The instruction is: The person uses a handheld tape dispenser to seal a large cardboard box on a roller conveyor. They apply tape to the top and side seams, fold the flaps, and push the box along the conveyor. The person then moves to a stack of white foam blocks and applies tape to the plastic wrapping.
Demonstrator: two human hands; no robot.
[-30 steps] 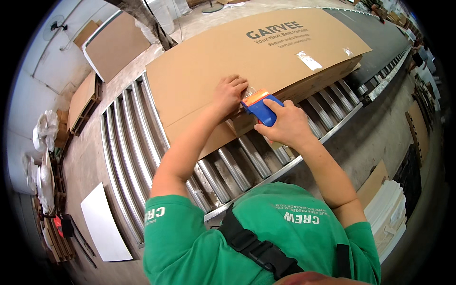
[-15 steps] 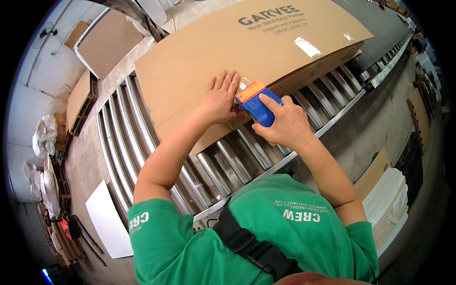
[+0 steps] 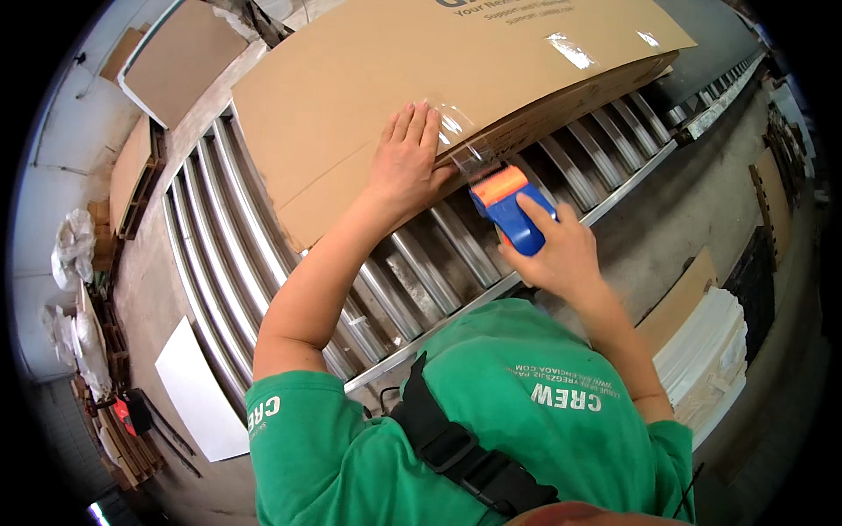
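Since the earlier frame my right hand (image 3: pixel 561 250) has pulled the tape dispenser (image 3: pixel 511 209) away from the box edge, toward 5 o'clock, and a strip of clear tape (image 3: pixel 465 145) is now stretched between them. My left hand (image 3: pixel 405 162) stays flat on the cardboard box (image 3: pixel 421 70), fingers straight and close together, pressing the glossy tape end at the near edge. My right fingers are wrapped tight around the dispenser, a blue plastic body with an orange top.

The box is long, flat and matte brown, lying across the roller conveyor (image 3: pixel 254 237), whose metal rollers are round and shiny. At 12 o'clock the box has dark printed letters, and at 1 o'clock two more shiny tape patches (image 3: pixel 570 50). At 8 o'clock a white sheet (image 3: pixel 197 394) lies on the floor. At 4 o'clock white flat boards (image 3: pixel 706 351) are stacked, with a brown cardboard piece (image 3: pixel 680 298) leaning beside.
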